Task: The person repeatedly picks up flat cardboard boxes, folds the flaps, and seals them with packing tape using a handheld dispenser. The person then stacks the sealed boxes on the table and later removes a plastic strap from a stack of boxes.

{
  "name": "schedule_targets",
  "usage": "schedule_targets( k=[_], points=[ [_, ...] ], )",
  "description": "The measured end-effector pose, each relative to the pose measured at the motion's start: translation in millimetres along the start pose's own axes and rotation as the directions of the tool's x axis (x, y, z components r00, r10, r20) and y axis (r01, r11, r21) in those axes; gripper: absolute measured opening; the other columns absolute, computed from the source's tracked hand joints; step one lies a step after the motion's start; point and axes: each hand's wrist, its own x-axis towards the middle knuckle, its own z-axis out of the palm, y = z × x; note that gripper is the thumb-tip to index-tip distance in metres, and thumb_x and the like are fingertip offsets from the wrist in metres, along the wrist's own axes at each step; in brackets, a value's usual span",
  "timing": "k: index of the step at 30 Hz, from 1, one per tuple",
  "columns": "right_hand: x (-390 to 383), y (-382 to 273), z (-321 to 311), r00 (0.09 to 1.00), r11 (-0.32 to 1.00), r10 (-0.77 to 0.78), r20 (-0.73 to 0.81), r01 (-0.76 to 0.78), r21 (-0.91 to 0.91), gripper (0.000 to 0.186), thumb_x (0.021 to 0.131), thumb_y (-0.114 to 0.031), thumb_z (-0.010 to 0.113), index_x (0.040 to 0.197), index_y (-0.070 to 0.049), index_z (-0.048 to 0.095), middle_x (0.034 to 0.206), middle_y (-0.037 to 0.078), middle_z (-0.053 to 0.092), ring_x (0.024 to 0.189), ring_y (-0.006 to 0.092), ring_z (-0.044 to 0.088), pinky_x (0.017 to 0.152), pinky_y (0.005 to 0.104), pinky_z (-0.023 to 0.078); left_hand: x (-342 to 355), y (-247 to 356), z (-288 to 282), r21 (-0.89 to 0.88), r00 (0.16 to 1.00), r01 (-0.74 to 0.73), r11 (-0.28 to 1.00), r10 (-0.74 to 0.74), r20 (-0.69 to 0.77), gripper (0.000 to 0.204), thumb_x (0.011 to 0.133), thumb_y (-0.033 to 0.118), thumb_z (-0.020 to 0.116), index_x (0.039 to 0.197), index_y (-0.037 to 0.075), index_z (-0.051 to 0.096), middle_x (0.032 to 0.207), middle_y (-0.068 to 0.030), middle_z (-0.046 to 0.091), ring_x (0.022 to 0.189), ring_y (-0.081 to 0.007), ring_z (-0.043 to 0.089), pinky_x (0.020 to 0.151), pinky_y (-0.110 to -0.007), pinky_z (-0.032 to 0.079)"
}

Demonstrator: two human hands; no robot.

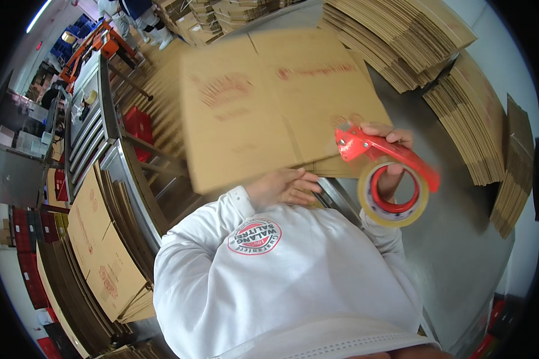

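Observation:
A flat brown cardboard box with red printing, slightly blurred, fills the upper middle of the view. My left hand is just at its lower edge, fingers apart and slightly curled; whether it touches the board is hard to tell. At the board's right corner my right hand grips a red tape dispenser carrying a roll of clear tape, the fingers wrapped around its far side.
Flattened cartons are stacked upper right, far right and lower left. A roller conveyor runs along the left beside a red crate. People in white boots stand in the back.

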Motion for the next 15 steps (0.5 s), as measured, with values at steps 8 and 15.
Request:
schedule_targets(
  k=[8, 15],
  points=[
    [-9.6, 32.4, 66.7, 0.861, 0.785, -0.206, 0.465, 0.429, -0.447, 0.04, 0.075, -0.025, 0.08, 0.106, -0.012, 0.058, 0.121, 0.014, 0.061, 0.126, 0.0347, 0.048, 0.103, 0.0518, 0.042, -30.8, 71.6, 12.8, -0.121, 0.831, -0.553, 0.824, 0.556, -0.007, 0.084, 0.095, 0.066, 0.014, 0.138, 0.0, 0.041, 0.135, -0.0151, 0.052, 0.126, -0.0266, 0.049, 0.111, -0.042, 0.031],
    [-1.9, 51.5, 77.3, 0.907, 0.838, -0.153, 0.392, 0.329, -0.435, 0.044, 0.068, -0.017, 0.084, 0.105, -0.011, 0.061, 0.125, 0.012, 0.06, 0.129, 0.0393, 0.044, 0.103, 0.0506, 0.042, 0.3, 69.7, -16.7, -0.433, 0.919, -0.393, 0.811, 0.365, -0.151, 0.049, 0.102, 0.041, 0.032, 0.127, 0.003, 0.051, 0.123, -0.0119, 0.06, 0.112, -0.0223, 0.058, 0.098, -0.038, 0.046]
  ],
)
